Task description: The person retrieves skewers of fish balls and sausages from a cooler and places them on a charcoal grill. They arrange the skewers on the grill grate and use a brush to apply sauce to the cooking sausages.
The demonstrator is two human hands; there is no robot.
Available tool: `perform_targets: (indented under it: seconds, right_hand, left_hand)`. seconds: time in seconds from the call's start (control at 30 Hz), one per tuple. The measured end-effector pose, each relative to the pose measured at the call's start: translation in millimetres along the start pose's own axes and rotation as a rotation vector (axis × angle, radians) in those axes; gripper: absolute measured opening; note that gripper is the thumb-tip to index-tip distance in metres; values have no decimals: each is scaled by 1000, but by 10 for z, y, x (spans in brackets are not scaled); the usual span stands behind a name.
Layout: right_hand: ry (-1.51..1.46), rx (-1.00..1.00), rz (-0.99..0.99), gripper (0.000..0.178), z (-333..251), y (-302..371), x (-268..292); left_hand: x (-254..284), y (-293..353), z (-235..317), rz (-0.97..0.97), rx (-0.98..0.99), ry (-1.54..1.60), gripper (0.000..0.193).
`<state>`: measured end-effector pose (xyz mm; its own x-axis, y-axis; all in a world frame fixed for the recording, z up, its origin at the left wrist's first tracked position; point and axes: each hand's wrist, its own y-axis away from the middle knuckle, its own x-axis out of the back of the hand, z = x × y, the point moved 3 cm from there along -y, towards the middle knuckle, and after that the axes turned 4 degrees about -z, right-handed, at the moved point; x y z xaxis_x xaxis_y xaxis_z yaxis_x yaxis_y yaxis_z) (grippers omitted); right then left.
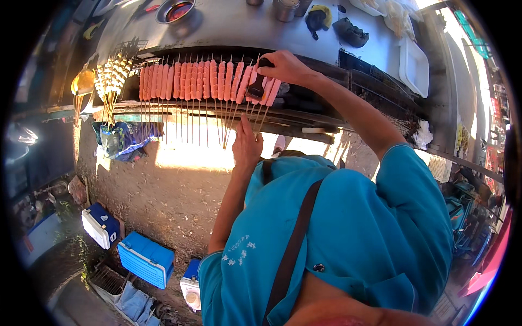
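A long row of pink sausages on skewers (197,80) lies side by side across a narrow grill (304,111), their sticks hanging over the near edge. My right hand (285,67) is closed around a dark, flat basting brush (255,88), whose lower end rests on the sausages at the row's right end. Just below, my left hand (247,145) is raised beside the hanging sticks, fingers stretched upward and thumb apart. Whether its fingertips touch a stick is hard to tell. Left of the row stand pale, spiral-cut skewers (112,81) and a browned skewered piece (83,82).
Beyond the grill is a metal counter (239,32) with a bowl of red liquid (175,11), dark cloths (349,32) and a white tray (413,68). A bag (128,140) hangs below the left skewers. Cooler boxes (145,258) stand on the ground behind me.
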<state>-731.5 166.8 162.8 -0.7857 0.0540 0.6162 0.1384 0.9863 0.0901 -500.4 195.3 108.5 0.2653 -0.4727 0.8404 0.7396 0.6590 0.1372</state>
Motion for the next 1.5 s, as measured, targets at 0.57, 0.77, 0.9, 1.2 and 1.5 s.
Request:
perform_targets:
  seconds: [0.57,0.77,0.9,1.2,1.5]
  right_hand:
    - [-256,21,398,18,52,372,1201]
    - [-328,-27,16,18,-6,308,382]
    - [-170,-69,125,19,369,149,364]
    - [-125,-104,157,23,331,-195,320]
    - [-264,-156,154,23,427,214,463]
  left_hand:
    - [27,-100,-87,-133,22,281,42]
    - [-221,-143,-199,-746,420,1775,40]
    - [-408,-131,-304,-724,409,1919,39]
    - [-396,-153,-284,-659,389,1991,38]
    - [-433,-132,-267,-598,407,1972,35]
